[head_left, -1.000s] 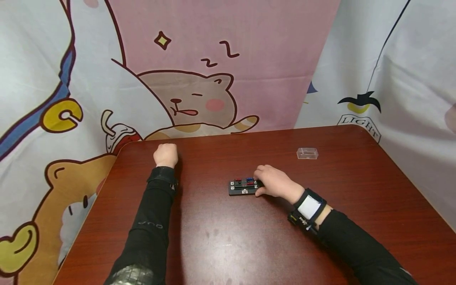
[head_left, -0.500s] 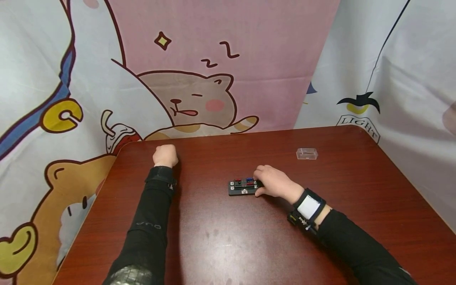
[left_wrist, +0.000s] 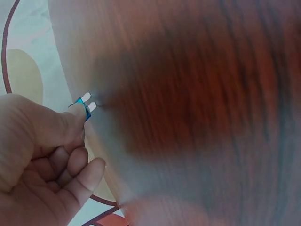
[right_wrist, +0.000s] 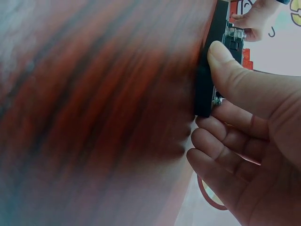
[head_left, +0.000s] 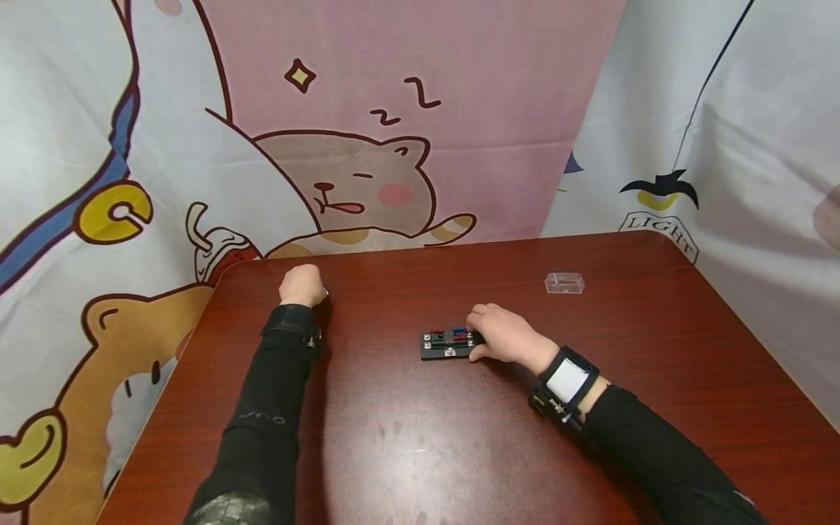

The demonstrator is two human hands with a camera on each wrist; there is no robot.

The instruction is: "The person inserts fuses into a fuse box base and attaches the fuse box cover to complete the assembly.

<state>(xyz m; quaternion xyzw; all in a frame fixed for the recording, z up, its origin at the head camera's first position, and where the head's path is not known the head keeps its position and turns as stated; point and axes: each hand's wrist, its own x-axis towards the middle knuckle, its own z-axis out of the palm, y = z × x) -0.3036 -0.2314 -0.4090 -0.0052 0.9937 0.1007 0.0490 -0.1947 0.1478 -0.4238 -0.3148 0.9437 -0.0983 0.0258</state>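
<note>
At the far left of the table, in the head view, my left hand point(head_left: 302, 286) is held low near the back edge. Its thumb and finger pinch a small blue blade fuse point(left_wrist: 88, 111), whose two metal prongs stick out past the thumb. A black fuse block point(head_left: 449, 353) with red and blue fuses in its top lies on the table's middle. My right hand point(head_left: 508, 335) grips the block's right end, the thumb point(right_wrist: 221, 54) on its near side. The fingers on the far side of the block are partly hidden.
A clear plastic box point(head_left: 564, 284) stands on the brown wooden table point(head_left: 394, 437), behind and to the right of the fuse block. A cartoon-printed cloth point(head_left: 499, 109) hangs along the table's back and sides.
My left hand and forearm have shifted slightly to the left, and a bit of the fuse now shows beside the hand. The right hand and the fuse block hold still.
</note>
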